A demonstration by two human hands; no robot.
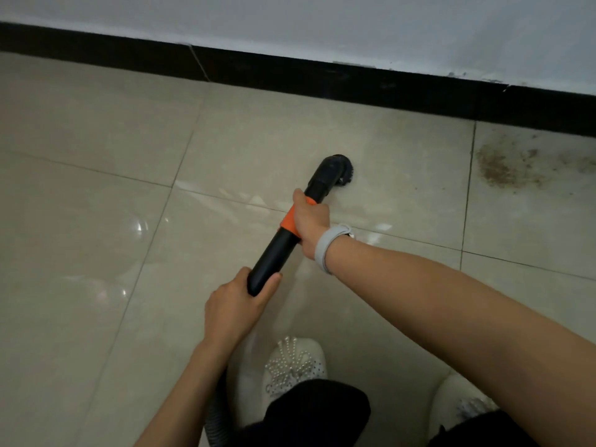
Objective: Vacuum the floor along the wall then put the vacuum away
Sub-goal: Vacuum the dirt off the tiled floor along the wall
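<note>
A black vacuum wand (276, 253) with an orange collar (289, 222) slants from the lower middle up toward the wall. Its round brush head (338, 169) rests on the beige tiled floor (96, 188), a short way out from the black skirting board (322, 79). My right hand (310, 221) grips the wand at the orange collar; a grey band circles that wrist. My left hand (235, 304) grips the wand's lower end. A ribbed grey hose (215, 414) runs down beneath my left forearm.
A patch of brown dirt (503, 166) lies on the tile at the right, near the skirting. The white wall (354, 24) rises above the skirting. My two white beaded shoes (293, 366) stand at the bottom edge.
</note>
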